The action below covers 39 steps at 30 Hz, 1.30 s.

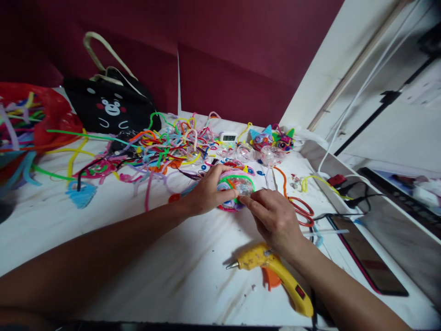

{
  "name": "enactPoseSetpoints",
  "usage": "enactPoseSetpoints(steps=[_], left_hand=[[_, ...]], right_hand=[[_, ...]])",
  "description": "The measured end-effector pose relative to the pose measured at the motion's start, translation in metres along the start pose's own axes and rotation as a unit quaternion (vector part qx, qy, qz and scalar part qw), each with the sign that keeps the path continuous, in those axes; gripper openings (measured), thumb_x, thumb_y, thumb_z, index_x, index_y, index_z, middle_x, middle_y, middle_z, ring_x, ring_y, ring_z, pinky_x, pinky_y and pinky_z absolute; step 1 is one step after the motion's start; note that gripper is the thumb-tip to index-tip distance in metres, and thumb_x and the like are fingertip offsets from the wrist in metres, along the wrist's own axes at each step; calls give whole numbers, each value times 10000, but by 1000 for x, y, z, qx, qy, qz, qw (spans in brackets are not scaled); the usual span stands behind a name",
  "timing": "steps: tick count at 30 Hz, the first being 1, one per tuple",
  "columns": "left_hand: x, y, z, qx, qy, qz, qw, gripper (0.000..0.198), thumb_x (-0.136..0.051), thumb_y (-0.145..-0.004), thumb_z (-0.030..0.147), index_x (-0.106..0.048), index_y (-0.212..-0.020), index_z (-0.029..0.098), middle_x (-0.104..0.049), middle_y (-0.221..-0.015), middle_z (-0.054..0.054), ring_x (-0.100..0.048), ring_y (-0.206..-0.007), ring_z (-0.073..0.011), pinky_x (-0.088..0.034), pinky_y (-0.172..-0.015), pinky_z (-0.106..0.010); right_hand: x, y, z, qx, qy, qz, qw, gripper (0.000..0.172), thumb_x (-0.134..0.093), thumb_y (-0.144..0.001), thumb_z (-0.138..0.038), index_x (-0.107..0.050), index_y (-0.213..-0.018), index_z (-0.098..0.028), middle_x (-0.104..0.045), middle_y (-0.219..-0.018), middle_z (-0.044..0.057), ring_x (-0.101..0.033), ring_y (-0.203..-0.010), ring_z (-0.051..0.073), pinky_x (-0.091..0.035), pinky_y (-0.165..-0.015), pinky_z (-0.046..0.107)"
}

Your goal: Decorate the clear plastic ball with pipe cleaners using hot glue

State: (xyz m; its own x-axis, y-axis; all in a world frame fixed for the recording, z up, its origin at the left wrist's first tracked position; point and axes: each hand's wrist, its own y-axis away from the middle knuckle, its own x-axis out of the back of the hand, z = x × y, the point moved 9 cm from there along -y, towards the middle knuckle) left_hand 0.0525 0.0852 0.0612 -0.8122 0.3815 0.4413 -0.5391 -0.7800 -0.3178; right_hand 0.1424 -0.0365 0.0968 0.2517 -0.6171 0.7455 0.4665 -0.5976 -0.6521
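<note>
My left hand is wrapped around a clear ball covered in coloured pipe cleaners, holding it on the white table. My right hand pinches at the near side of the same ball with thumb and forefinger, fingers pressed together; whatever lies between the fingertips is too small to make out. A yellow glue gun lies on the table just under my right wrist, nozzle pointing left.
A heap of loose pipe cleaners covers the table's back. Behind it sit a black bear bag, a small white timer, clear balls and two finished colourful figures. A phone and cables lie at the right.
</note>
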Motion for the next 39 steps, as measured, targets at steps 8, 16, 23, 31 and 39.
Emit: enactPoseSetpoints(steps=[8,16,23,31,39], left_hand=[[3,0,-4,14,31,12,999,323,-430,-901,367,-532,-1167,214,-598,-1246,-72,-533,-1234,-268,-389,-1091,-461],[2,-1,-6,54,56,16,997,338,-450,-843,322,-539,-1150,211,-603,-1244,-62,-549,-1195,-267,-400,-1078,-453],[0,-1,-13,60,107,9,992,374,-494,-811,308,-530,-1174,227,-614,-1197,-42,-574,-1137,-260,-442,-1013,-447],[-2,-1,-12,44,152,20,987,353,-506,-781,263,-532,-1133,243,-605,-1199,-25,-564,-1145,-246,-436,-1011,-410],[-3,0,-10,49,168,13,984,342,-498,-783,252,-541,-1121,225,-583,-1252,-30,-531,-1180,-254,-385,-1050,-416]], right_hand=[[2,-1,-2,1,-5,4,1000,270,-434,-980,-101,-687,-1066,-132,-642,-809,78,-523,-712,178,-398,-622,310],[0,1,-1,-5,-5,1,1000,261,-446,-984,-113,-690,-1068,-150,-640,-814,73,-521,-730,177,-405,-637,308],[0,2,-2,-2,-11,-5,1000,251,-466,-978,-125,-702,-1065,-134,-631,-804,74,-504,-715,186,-393,-627,318],[-3,3,-2,-4,-12,-11,1000,242,-486,-975,-144,-703,-1079,-129,-633,-814,79,-502,-724,192,-383,-633,320],[-4,3,-6,7,0,-11,1000,244,-477,-981,-142,-696,-1087,-124,-635,-810,76,-493,-721,193,-369,-638,323]])
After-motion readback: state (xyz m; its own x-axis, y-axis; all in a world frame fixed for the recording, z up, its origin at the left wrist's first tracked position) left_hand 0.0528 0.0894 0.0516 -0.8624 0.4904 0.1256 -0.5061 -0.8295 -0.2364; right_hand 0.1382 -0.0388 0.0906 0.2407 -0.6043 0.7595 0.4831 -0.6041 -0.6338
